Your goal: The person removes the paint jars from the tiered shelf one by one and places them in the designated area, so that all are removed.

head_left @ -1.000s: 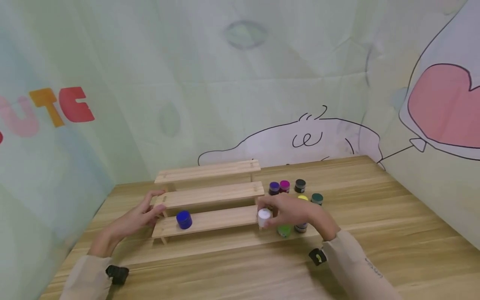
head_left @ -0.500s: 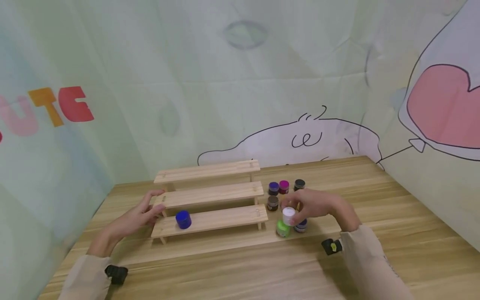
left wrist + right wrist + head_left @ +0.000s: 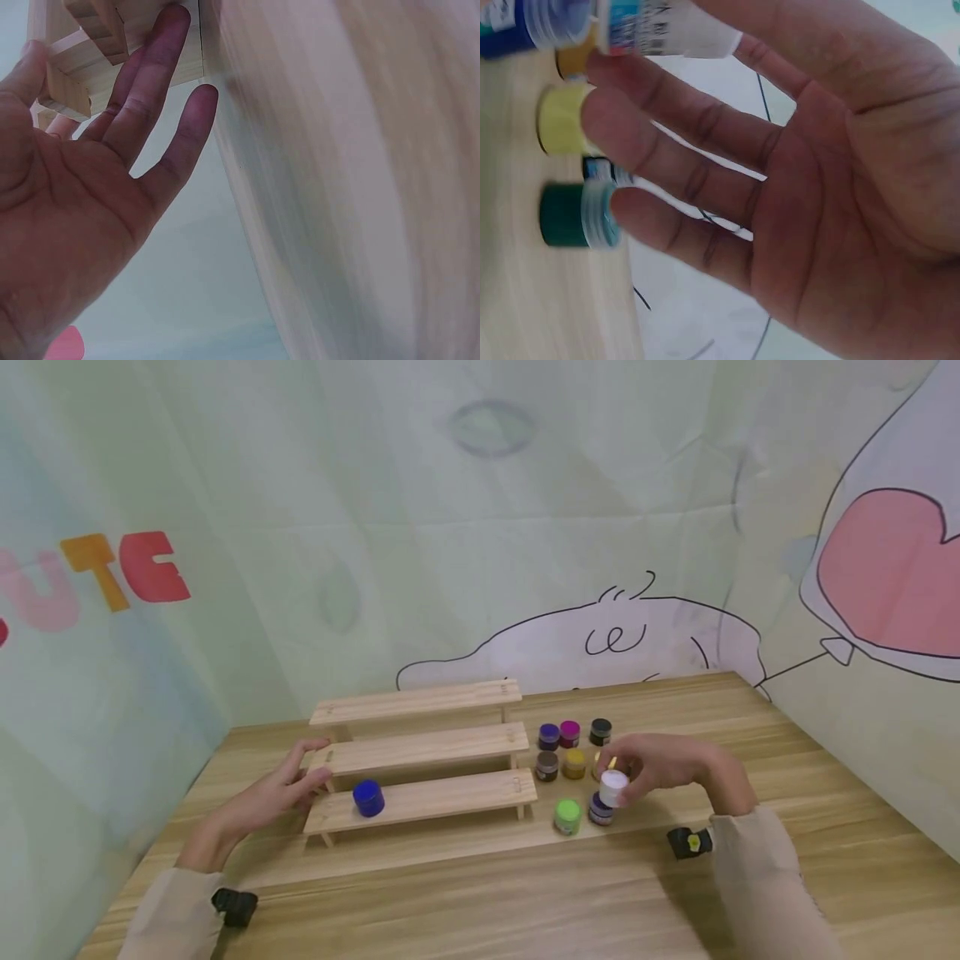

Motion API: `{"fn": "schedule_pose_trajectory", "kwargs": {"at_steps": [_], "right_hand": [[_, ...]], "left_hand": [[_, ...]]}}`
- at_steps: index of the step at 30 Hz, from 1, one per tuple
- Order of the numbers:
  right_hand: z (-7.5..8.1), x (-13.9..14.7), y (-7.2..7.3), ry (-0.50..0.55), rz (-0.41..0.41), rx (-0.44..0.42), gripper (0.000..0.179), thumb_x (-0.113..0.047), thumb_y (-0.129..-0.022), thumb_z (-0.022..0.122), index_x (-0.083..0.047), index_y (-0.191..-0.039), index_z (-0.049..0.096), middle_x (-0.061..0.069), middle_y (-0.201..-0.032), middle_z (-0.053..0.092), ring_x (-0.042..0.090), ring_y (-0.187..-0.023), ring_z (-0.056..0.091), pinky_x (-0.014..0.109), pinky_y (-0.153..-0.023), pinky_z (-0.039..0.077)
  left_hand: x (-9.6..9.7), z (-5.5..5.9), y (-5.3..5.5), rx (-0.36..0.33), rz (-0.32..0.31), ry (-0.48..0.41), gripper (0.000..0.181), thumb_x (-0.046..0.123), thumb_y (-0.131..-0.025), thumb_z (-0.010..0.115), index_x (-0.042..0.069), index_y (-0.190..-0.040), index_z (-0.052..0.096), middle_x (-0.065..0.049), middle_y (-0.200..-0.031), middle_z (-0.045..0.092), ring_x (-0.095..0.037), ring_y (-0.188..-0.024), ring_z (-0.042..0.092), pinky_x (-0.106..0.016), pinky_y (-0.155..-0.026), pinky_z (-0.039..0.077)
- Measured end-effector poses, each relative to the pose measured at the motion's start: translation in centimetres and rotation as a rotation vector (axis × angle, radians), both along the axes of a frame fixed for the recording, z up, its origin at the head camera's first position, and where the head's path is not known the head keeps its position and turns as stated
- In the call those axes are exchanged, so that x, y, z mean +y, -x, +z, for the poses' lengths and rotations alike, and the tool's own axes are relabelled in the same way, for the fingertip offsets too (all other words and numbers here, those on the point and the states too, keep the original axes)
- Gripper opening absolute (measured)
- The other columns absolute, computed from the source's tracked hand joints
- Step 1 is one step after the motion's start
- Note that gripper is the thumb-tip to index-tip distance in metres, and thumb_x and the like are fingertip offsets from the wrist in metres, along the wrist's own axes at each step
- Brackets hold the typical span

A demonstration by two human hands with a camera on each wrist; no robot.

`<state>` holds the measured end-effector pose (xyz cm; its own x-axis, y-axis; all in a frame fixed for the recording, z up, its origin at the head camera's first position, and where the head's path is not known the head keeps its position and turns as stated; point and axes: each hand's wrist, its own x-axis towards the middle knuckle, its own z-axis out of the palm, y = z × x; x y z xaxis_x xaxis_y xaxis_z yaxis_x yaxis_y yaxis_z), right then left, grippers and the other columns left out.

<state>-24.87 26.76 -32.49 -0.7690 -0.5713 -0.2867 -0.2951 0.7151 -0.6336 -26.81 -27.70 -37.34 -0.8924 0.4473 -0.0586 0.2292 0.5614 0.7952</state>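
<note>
My left hand (image 3: 273,793) holds the left end of the three-tier wooden rack (image 3: 427,747), thumb and index finger at opposite edges of the middle board; in the left wrist view its other fingers (image 3: 161,71) stretch out nearly straight. My right hand (image 3: 667,764) pinches a white paint jar (image 3: 613,787) above the front right of the jar group. Just below it stands a dark blue jar (image 3: 601,810), partly covered. The right wrist view shows the white jar (image 3: 667,28) at the top, label visible. A blue jar (image 3: 368,798) sits on the lowest board, toward the left.
Right of the rack stand several jars: green (image 3: 567,817), brown (image 3: 547,766), ochre (image 3: 574,763), purple (image 3: 549,736), magenta (image 3: 570,733) and black (image 3: 600,732). Yellow (image 3: 562,120) and dark green (image 3: 574,215) jars show by the right fingers. A printed cloth (image 3: 480,527) hangs behind the table.
My right hand has carried the white jar rightward, from the lowest board's right end to above the dark blue jar, uncovering the green, brown and ochre jars. The left hand stays put.
</note>
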Motion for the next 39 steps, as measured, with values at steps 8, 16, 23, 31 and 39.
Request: {"fn": "schedule_pose_trajectory", "kwargs": {"at_steps": [8,16,23,31,39], "right_hand": [[0.3,1.9,-0.3,-0.026,-0.039,-0.085,0.032,-0.011,-0.083,0.081,-0.011,-0.111,0.065,0.006,-0.101,0.062,0.025,-0.095,0.053,0.036,-0.080,0.042],[-0.3,3.2,-0.1,-0.109,-0.071,-0.106,0.034,-0.015,-0.082,0.082,-0.015,-0.111,0.065,0.007,-0.102,0.063,0.023,-0.094,0.053,0.035,-0.077,0.041],[-1.0,3.4,0.1,-0.189,-0.149,-0.154,0.034,-0.010,-0.081,0.082,-0.016,-0.109,0.064,0.006,-0.100,0.061,0.021,-0.087,0.051,0.031,-0.070,0.041],[-1.7,2.6,0.5,-0.207,-0.133,-0.179,0.034,-0.008,-0.080,0.083,-0.018,-0.105,0.062,0.005,-0.098,0.061,0.020,-0.089,0.051,0.029,-0.069,0.040],[-2.2,2.3,0.7,-0.201,-0.139,-0.174,0.037,-0.008,-0.078,0.085,-0.018,-0.104,0.060,0.006,-0.101,0.058,0.021,-0.089,0.050,0.030,-0.071,0.041]], "left_hand": [[0.0,0.0,0.1,-0.003,-0.010,0.001,0.059,0.030,-0.111,0.039,0.010,-0.155,0.006,-0.024,-0.120,0.058,-0.036,-0.107,0.065,-0.046,-0.089,0.053],[-0.1,-0.1,0.2,0.002,0.003,0.014,0.059,0.031,-0.110,0.040,0.010,-0.155,0.008,-0.025,-0.121,0.058,-0.035,-0.107,0.065,-0.047,-0.090,0.052],[-0.1,-0.1,0.2,-0.001,0.008,0.010,0.059,0.031,-0.110,0.040,0.010,-0.155,0.008,-0.024,-0.120,0.056,-0.035,-0.107,0.064,-0.041,-0.087,0.053],[-0.2,0.0,0.1,-0.008,-0.011,-0.008,0.059,0.029,-0.110,0.040,0.011,-0.155,0.007,-0.021,-0.116,0.058,-0.035,-0.106,0.065,-0.038,-0.085,0.053],[-0.1,0.0,0.1,-0.004,-0.002,0.004,0.059,0.031,-0.111,0.040,0.011,-0.155,0.007,-0.024,-0.122,0.057,-0.036,-0.108,0.064,-0.043,-0.088,0.053]]}}
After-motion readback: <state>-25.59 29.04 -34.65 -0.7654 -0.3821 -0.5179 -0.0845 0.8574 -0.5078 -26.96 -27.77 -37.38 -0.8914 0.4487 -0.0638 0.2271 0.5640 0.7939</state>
